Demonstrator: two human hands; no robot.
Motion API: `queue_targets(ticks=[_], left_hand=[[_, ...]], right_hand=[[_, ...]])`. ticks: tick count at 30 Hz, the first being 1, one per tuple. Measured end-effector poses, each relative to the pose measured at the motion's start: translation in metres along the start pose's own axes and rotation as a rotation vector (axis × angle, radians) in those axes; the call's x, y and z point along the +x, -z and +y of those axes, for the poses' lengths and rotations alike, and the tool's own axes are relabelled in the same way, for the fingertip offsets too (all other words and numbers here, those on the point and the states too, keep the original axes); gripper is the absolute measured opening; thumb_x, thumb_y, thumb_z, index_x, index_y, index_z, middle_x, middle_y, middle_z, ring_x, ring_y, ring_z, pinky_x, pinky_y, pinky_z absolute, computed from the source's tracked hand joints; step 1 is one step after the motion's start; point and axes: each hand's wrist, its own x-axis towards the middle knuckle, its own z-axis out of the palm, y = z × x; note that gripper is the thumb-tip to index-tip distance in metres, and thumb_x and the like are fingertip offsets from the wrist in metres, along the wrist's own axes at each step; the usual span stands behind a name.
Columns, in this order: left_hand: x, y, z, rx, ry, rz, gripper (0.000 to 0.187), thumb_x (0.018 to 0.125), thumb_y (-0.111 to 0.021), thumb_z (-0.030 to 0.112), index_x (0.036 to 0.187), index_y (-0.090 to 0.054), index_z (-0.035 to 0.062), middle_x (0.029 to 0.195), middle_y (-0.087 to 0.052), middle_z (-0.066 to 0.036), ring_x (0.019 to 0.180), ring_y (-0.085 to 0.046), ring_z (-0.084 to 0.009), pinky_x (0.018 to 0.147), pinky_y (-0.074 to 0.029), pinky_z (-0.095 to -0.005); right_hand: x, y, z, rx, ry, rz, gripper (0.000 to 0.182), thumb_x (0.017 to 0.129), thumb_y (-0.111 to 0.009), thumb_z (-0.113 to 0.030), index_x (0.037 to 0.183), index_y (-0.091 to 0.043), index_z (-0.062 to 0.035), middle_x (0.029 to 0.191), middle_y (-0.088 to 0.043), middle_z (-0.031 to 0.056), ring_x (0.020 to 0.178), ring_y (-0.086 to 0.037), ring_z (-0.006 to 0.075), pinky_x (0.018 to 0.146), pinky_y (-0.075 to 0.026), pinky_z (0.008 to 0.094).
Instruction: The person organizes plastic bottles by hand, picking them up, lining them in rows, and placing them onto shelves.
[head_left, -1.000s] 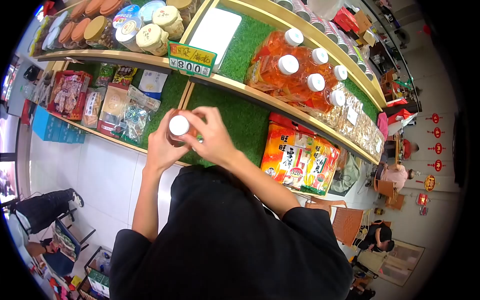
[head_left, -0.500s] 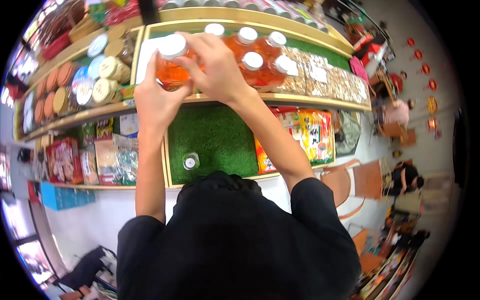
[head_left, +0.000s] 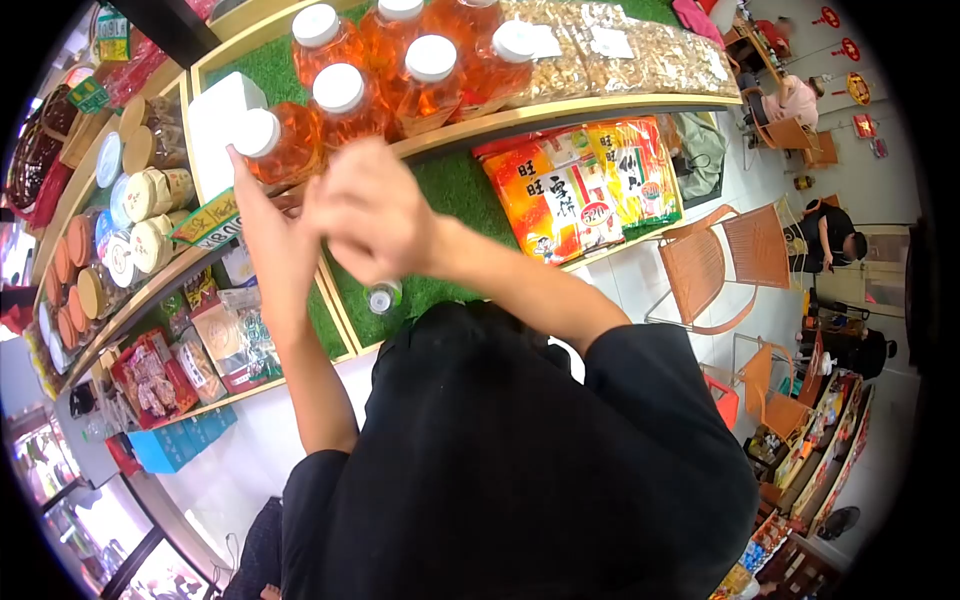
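Observation:
My left hand (head_left: 275, 235) is at the shelf's front edge, close against the leftmost bottle of orange-red liquid (head_left: 296, 140). Its index finger points up beside the white cap, with the thumb apart from it. My right hand (head_left: 368, 215) is in front of the bottles, beside the left hand, its fingers curled and smeared by motion; whether it holds anything is unclear. Several similar bottles (head_left: 432, 85) stand upright in rows behind the hands. A white box (head_left: 215, 115) lies left of the leftmost bottle.
Bags of nuts (head_left: 610, 60) lie right of the bottles. Below are red and yellow snack packs (head_left: 570, 190) and a small bottle (head_left: 383, 297) on green matting. Jars (head_left: 150, 240) stand left. Rattan chairs (head_left: 695, 275) and seated people are at the right.
My view has shifted and turned. Both hands have moved down from the top of the leftmost bottle; my right hand has come off it and its fingers have curled.

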Motion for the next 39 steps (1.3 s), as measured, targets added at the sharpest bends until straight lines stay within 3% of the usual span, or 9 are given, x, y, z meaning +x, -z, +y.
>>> queue_targets(ticks=[2, 7, 13, 19, 23, 27, 32, 35, 39], left_hand=[[-0.019, 0.003, -0.004, 0.012, -0.059, -0.046, 0.090, 0.084, -0.072, 0.012, 0.152, -0.014, -0.0014, 0.152, -0.026, -0.025, 0.116, -0.056, -0.0316, 0.093, -0.049, -0.0351], [-0.076, -0.013, -0.061, -0.133, 0.048, -0.168, 0.073, 0.081, -0.061, -0.006, 0.147, -0.031, 0.0037, 0.148, -0.032, -0.021, 0.100, -0.061, -0.0279, 0.089, -0.052, -0.0349], [-0.209, -0.081, -0.209, 0.111, 0.260, -0.688, 0.092, 0.069, -0.071, 0.001, 0.148, -0.025, 0.0083, 0.136, -0.045, -0.026, 0.132, -0.044, -0.0416, 0.106, -0.040, -0.0434], [-0.210, -0.101, -0.204, -0.163, 0.524, -0.533, 0.092, 0.068, -0.081, 0.012, 0.145, -0.032, 0.0093, 0.123, -0.060, -0.025, 0.116, -0.060, -0.0381, 0.094, -0.050, -0.0428], [-0.170, -0.052, -0.157, -0.092, 0.368, -0.618, 0.086, 0.070, -0.082, 0.012, 0.143, -0.037, 0.0083, 0.109, -0.067, -0.023, 0.106, -0.066, -0.0358, 0.088, -0.052, -0.0408], [-0.121, 0.036, -0.054, 0.021, 0.261, -0.594, 0.077, 0.069, -0.080, 0.009, 0.139, -0.047, 0.0089, 0.105, -0.068, -0.023, 0.091, -0.070, -0.0348, 0.077, -0.056, -0.0401], [-0.079, 0.120, 0.022, 0.145, -0.408, -0.138, 0.084, 0.063, -0.091, 0.033, 0.127, -0.056, -0.0085, 0.101, -0.071, -0.018, 0.086, -0.073, -0.0253, 0.075, -0.058, -0.0320], [-0.067, 0.120, 0.053, -0.148, -0.322, 0.239, 0.084, 0.062, -0.091, 0.028, 0.126, -0.054, -0.0124, 0.116, -0.065, -0.024, 0.100, -0.068, -0.0290, 0.085, -0.055, -0.0375], [-0.027, 0.130, 0.111, -0.219, -0.408, 0.328, 0.066, 0.076, -0.078, 0.005, 0.131, -0.045, -0.0120, 0.120, -0.061, -0.019, 0.107, -0.062, -0.0244, 0.093, -0.048, -0.0350]], right_hand=[[-0.062, -0.012, -0.010, 0.095, -0.146, -0.188, 0.022, 0.069, -0.063, -0.005, 0.090, -0.064, -0.0070, 0.082, -0.057, 0.0089, 0.085, -0.056, 0.0280, 0.079, -0.043, 0.0417], [-0.221, -0.037, 0.009, 0.127, -0.821, -0.821, 0.059, 0.070, -0.064, -0.002, 0.128, -0.053, -0.0083, 0.109, -0.059, 0.0174, 0.105, -0.057, 0.0372, 0.088, -0.046, 0.0470], [-0.278, -0.051, -0.006, 0.209, -1.269, -1.303, 0.083, 0.078, -0.074, -0.021, 0.146, -0.027, -0.0192, 0.129, -0.047, 0.0251, 0.119, -0.052, 0.0424, 0.094, -0.047, 0.0492], [-0.293, -0.066, 0.001, 0.145, -1.071, -1.080, 0.075, 0.078, -0.076, -0.042, 0.137, -0.038, -0.0164, 0.101, -0.065, 0.0249, 0.096, -0.063, 0.0445, 0.082, -0.051, 0.0491], [-0.228, -0.046, -0.001, 0.021, -0.934, -1.125, 0.071, 0.072, -0.077, -0.052, 0.122, -0.052, -0.0084, 0.075, -0.067, 0.0195, 0.077, -0.066, 0.0420, 0.071, -0.053, 0.0475], [-0.132, -0.017, -0.032, 0.168, -0.624, -0.688, 0.063, 0.065, -0.080, -0.054, 0.101, -0.060, -0.0060, 0.072, -0.067, 0.0181, 0.061, -0.067, 0.0338, 0.059, -0.053, 0.0401], [0.012, 0.001, -0.056, 0.286, -0.215, -0.119, 0.067, 0.060, -0.083, -0.043, 0.107, -0.067, 0.0034, 0.076, -0.067, 0.0095, 0.050, -0.055, 0.0193, 0.048, -0.042, 0.0299], [0.091, 0.017, -0.062, 0.207, -0.043, -0.027, 0.060, 0.065, -0.079, -0.045, 0.106, -0.072, -0.0029, 0.056, -0.047, 0.0009, 0.044, -0.045, 0.0155, 0.043, -0.033, 0.0303], [0.163, 0.016, -0.043, 0.239, 0.185, 0.239, 0.035, 0.069, -0.078, -0.035, 0.088, -0.071, -0.0069, 0.064, -0.065, 0.0044, 0.049, -0.061, 0.0160, 0.045, -0.048, 0.0280]])
